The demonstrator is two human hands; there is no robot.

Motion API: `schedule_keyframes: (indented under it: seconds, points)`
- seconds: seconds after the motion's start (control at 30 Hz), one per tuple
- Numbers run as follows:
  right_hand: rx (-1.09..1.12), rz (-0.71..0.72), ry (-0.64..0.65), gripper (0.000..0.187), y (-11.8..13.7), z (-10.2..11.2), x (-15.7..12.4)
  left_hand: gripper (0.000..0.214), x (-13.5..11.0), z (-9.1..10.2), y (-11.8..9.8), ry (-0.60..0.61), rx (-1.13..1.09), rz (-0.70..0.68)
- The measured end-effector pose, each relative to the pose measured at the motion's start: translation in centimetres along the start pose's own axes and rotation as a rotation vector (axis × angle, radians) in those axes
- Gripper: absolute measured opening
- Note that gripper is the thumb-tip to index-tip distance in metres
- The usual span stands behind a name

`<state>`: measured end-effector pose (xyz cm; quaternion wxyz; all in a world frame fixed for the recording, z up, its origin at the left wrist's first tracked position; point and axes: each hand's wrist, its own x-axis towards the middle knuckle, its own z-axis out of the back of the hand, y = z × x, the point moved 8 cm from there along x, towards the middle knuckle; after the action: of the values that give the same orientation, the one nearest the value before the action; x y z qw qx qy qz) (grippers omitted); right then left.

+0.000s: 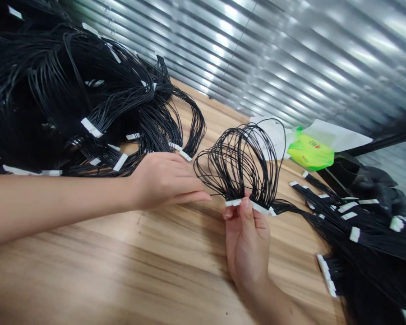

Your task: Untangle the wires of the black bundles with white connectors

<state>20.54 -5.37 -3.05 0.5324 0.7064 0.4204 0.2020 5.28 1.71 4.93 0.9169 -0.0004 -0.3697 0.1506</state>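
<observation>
Grips a white connector strip (260,208) in the fingers of the right hand (247,243), pressing the thumb against the near side with the other fingers behind and below. Shows white on both sides of that thumb; cannot tell whether as one piece or two. Holds it at the middle of the wood-grain table (104,271), below a loose, rounded bunch of looped black wires (240,153), and near wires trailing right into a dark bundle (375,253) with many white ends. Holds the left hand (165,178) just left of the loops, fingers stretched toward them and close together; cannot tell about any wire between the tips. Works beside a large heap of black wires (50,90) on the left. Faces white paper (341,135), a yellow-green packet (311,151) and corrugated metal (291,58) beyond.
</observation>
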Motion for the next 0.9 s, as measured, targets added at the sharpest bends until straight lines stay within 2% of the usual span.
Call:
schedule_keyframes:
  seconds: [0.07, 0.23, 0.53, 0.9]
  points:
    - [-0.063, 0.003, 0.029, 0.021, -0.1, -0.1, -0.1, 0.012, -0.1, 0.7, -0.4, -0.073, 0.060, -0.079]
    - [-0.165, -0.010, 0.085, 0.025, -0.6, -0.2, -0.1, 0.035, -0.6, 0.0, -0.6, 0.027, 0.096, -0.171]
    - [-0.178, -0.058, 0.079, 0.028, -0.9, 0.0, -0.3, 0.028, -0.7, 0.4, -1.2, -0.045, 0.115, -0.230]
    - [-0.151, -0.090, 0.095, 0.025, -1.0, -0.2, -0.4, 0.025, -0.5, 0.4, -1.4, -0.026, 0.134, -0.261]
